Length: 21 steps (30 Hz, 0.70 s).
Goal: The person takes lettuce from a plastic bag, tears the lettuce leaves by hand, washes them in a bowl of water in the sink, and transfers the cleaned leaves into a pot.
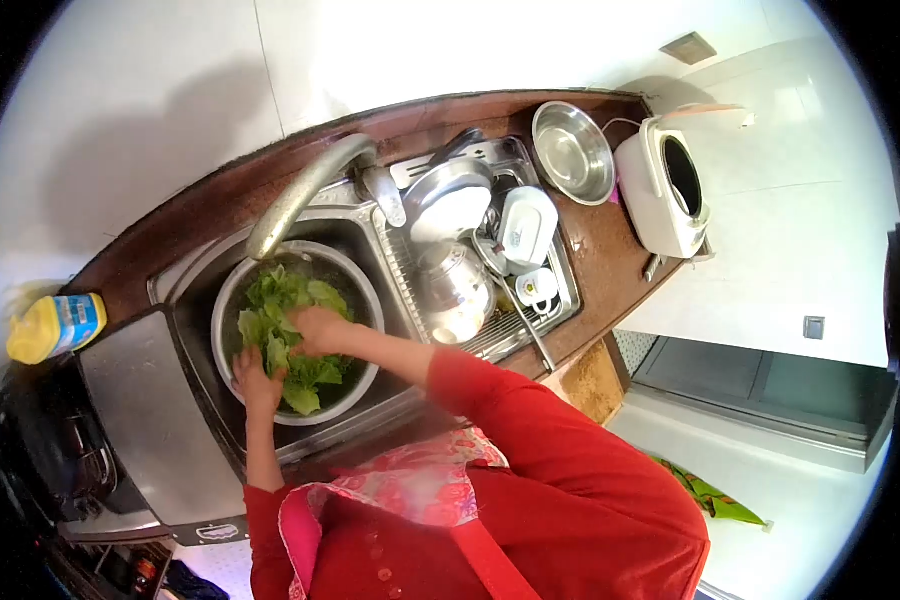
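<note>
Steel sink (398,322): basin (322,264), greens (315,375) being handled; left hand (258,384) loosely open, right hand (320,331) grip hidden (gentle handling advisable next).

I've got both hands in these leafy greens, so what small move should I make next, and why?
I'd probably spread the leaves apart with your right hand. They lie bunched and overlapping in the metal basin, and your left hand is by its rim, well placed to steady it.

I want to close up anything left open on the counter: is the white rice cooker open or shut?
Open: the cooker has its lid raised away from the body, and its dark inside shows.
</note>
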{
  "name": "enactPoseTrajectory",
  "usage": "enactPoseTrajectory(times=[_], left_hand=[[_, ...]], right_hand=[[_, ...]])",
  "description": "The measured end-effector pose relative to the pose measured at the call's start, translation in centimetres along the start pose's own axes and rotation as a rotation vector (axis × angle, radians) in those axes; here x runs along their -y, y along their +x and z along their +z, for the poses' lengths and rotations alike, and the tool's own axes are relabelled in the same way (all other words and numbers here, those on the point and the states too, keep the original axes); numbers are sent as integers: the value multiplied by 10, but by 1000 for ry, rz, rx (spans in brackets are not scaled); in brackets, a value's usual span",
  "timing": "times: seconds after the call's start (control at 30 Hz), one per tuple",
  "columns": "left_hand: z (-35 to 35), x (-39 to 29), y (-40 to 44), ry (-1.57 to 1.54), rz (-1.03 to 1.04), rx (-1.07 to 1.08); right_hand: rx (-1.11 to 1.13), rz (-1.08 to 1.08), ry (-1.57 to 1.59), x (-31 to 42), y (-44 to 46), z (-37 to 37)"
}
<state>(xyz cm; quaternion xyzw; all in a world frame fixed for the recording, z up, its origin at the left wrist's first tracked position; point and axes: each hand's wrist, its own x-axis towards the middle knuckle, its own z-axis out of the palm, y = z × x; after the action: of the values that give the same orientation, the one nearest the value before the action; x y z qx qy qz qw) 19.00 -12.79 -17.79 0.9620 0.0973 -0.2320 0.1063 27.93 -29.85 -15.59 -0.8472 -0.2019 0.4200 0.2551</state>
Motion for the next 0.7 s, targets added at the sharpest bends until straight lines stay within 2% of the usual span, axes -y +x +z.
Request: enactPoseTrajectory(times=[0.03, 0.13, 0.17, 0.2, 0.23, 0.27, 0.3, 0.33, 0.37, 0.4, 0.43, 0.47, 0.53, 0.63, 0.7], left_hand=[[-7, 3, -9, -14, 186, -186], [7, 27, -3, -986, -72, 238], [23, 32, -1, -456, -52, 134], [2, 11, -18, -173, -54, 179], [10, 15, -24, -46, 97, 100], [-3, 5, -34, 35, 201, 94], [13, 9, -35, -357, 78, 81], [29, 13, -41, -499, 148, -59], [35, 15, -49, -392, 224, -80], [21, 3, -58, -219, 209, 106], [26, -4, -62, -168, 187, 197], [40, -3, -59, -215, 271, 257], [46, -16, -65, -147, 167, 215], [61, -18, -61, -302, 80, 214], [66, -16, -55, -278, 86, 293]], right_hand=[[-3, -176, 137, -1, -9, -2], [8, 75, -123, 12, -44, -6], [6, 72, -198, 12, -51, -1], [8, 65, -276, 6, -54, 7], [26, 47, -358, 1, -59, 16], [-92, -29, 10, -4, -69, 20], [-217, -110, 78, -25, -57, 43], [-212, -32, 6, -15, -72, 31], [-279, -33, -174, -12, -82, 28], [-301, -45, -235, -21, -85, 31], [-331, -50, -130, -44, -79, 49], [-241, -76, -73, -51, -83, 52], [-86, -27, -84, -55, -91, 58], [-145, -52, -86, -69, -87, 72], [-119, -77, -58, -79, -69, 71]])
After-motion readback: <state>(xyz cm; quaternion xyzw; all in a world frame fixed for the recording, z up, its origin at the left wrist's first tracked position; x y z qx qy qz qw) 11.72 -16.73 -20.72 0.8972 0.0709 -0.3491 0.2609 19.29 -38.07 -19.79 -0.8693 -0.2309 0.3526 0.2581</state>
